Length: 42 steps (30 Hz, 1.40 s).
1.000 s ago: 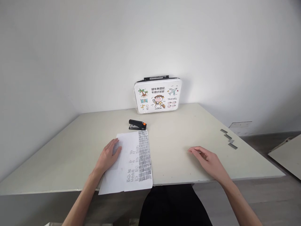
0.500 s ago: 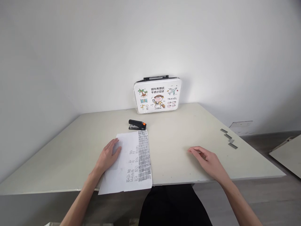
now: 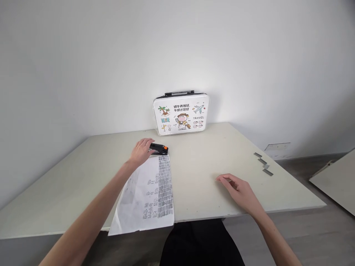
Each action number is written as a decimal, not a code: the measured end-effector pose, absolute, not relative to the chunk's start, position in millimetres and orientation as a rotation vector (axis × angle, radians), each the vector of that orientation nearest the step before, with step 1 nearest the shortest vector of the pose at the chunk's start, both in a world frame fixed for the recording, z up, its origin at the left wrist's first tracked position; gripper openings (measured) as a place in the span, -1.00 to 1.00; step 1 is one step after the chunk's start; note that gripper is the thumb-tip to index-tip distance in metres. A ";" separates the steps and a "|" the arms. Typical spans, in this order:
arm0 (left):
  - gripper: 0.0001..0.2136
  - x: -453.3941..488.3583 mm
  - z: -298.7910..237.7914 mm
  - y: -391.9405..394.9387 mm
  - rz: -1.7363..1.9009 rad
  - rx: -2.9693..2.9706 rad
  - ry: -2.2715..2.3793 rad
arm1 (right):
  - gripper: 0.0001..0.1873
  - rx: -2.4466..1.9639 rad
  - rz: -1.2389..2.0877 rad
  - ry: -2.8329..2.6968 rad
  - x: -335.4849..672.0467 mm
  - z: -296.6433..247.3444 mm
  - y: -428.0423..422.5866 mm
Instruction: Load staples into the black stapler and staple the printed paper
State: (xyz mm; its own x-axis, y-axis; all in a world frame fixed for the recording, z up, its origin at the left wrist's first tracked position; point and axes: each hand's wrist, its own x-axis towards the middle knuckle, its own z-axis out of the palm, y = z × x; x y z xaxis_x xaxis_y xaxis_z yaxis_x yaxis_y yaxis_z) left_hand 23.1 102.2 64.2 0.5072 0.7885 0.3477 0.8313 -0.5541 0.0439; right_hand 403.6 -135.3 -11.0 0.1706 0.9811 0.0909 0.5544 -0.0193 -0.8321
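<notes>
My left hand (image 3: 142,148) is stretched out to a black stapler (image 3: 161,149) with an orange tip, and its fingers curl over the stapler's left end. Just in front of the stapler lies a printed sheet of paper (image 3: 148,195), its near edge hanging over the table's front edge. My right hand (image 3: 238,192) rests on the bare tabletop to the right of the paper, palm down, fingers loosely apart, holding nothing.
A white carry case (image 3: 181,114) with cartoon prints stands upright against the wall at the back of the cream table (image 3: 208,155). Several grey staple strips (image 3: 263,164) lie near the table's right edge. A pale board (image 3: 337,184) lies on the floor at the right.
My left hand has left the paper and moved forward onto the stapler. The view has shifted a little. My right hand has stayed in place.
</notes>
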 end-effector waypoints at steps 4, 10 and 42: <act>-0.64 26.7 67.8 128.3 -0.357 -2.698 -1.428 | -0.46 -1.665 0.680 -1.494 403.8 -11.4 -134.9; -0.66 26.2 72.5 134.0 -0.336 -2.718 -1.506 | -0.45 -1.638 0.679 -1.503 404.3 -10.8 -134.3; -0.67 173.6 36.5 -49.9 -0.746 -3.264 -1.264 | -0.44 -1.623 0.661 -1.392 405.3 -12.1 -130.0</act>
State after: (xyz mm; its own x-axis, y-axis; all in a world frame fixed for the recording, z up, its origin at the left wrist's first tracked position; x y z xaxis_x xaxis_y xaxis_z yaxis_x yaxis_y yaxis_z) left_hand 173.6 -49.9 36.5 0.6795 0.7021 0.2128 0.5255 -0.6682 0.5266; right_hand 405.3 -130.0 -12.1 0.2322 0.9622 0.1421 0.4983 0.0078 -0.8670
